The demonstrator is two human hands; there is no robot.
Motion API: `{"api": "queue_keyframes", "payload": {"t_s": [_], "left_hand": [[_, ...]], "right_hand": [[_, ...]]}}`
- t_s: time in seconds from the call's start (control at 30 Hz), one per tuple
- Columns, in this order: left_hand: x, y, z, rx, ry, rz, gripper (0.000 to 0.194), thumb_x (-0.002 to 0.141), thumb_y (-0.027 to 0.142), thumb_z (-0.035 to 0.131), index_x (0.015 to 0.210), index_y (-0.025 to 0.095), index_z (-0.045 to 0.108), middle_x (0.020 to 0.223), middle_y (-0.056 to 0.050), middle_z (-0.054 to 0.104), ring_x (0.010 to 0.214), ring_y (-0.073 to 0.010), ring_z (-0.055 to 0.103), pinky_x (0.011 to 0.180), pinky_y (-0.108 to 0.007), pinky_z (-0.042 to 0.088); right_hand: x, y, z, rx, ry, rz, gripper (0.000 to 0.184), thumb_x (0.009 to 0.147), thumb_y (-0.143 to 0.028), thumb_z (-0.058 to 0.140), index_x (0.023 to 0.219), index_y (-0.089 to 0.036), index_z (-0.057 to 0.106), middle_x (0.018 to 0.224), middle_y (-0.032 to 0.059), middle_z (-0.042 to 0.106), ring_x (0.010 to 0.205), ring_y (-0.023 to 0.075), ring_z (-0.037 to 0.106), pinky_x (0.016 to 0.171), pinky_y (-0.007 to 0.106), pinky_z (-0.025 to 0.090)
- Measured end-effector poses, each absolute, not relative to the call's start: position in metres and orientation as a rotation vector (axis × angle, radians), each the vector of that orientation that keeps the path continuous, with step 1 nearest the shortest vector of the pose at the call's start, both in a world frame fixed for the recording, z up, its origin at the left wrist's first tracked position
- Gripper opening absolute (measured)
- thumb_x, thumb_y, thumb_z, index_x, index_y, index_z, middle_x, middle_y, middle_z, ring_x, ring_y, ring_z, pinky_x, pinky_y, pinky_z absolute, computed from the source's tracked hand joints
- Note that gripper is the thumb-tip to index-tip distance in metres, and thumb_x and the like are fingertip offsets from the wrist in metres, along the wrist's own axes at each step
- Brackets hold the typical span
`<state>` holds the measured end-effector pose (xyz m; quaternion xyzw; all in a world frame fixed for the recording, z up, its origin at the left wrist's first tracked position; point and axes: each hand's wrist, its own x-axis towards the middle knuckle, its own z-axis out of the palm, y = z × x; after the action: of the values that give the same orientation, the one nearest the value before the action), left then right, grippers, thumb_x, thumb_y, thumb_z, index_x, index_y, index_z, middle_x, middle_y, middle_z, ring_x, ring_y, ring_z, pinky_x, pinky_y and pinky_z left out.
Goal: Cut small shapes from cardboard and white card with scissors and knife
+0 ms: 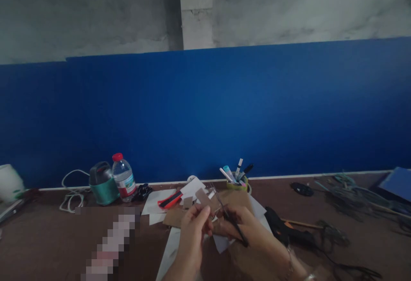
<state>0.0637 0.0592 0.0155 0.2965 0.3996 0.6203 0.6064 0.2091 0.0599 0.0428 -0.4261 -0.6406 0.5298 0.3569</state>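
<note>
My left hand [196, 221] pinches a small strip of brown cardboard [202, 196] between thumb and fingers. Close beside it, my right hand [240, 225] is wrapped round a pair of scissors [236, 227] with dark handles, its blades pointing up and away from me next to the strip. Whether the blades touch the cardboard I cannot tell. Under both hands lie a larger brown cardboard sheet [236, 199] and white paper [170, 246]. A red and black utility knife [169, 200] rests on the paper just left of my hands.
Behind the hands stands a yellow-green holder [236, 184] with several markers. A water bottle [124, 180] with a red cap and a teal container [103, 187] are at the left. To the right lie a black glue gun [289, 232], a black disc [302, 189] and tangled wires [349, 195].
</note>
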Motion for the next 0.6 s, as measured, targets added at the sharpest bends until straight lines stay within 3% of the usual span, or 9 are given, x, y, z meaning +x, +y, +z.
{"api": "queue_keyframes", "payload": {"t_s": [0.3,0.6], "left_hand": [[0.0633,0.0552,0.0195,0.595,0.905,1.461,0.028,0.056,0.03,0.08,0.065,0.014,0.058,0.056,0.001,0.063,0.042,-0.0054,0.048,0.041,-0.017,0.034],[0.0649,0.0545,0.0237,0.596,0.921,1.465,0.031,0.053,0.032,0.081,0.066,0.013,0.061,0.054,0.0,0.063,0.045,-0.0082,0.054,0.045,-0.018,0.04]], "right_hand": [[0.2117,0.0559,0.042,-1.089,-1.842,1.369,0.018,0.073,-0.022,0.057,0.088,-0.015,0.065,0.067,-0.001,0.06,0.058,0.0113,0.051,0.056,0.021,0.041],[0.2088,0.0531,0.045,-1.062,-1.856,1.338,0.017,0.075,-0.026,0.058,0.082,-0.013,0.065,0.066,-0.0005,0.059,0.06,0.0126,0.052,0.054,0.02,0.041]]}}
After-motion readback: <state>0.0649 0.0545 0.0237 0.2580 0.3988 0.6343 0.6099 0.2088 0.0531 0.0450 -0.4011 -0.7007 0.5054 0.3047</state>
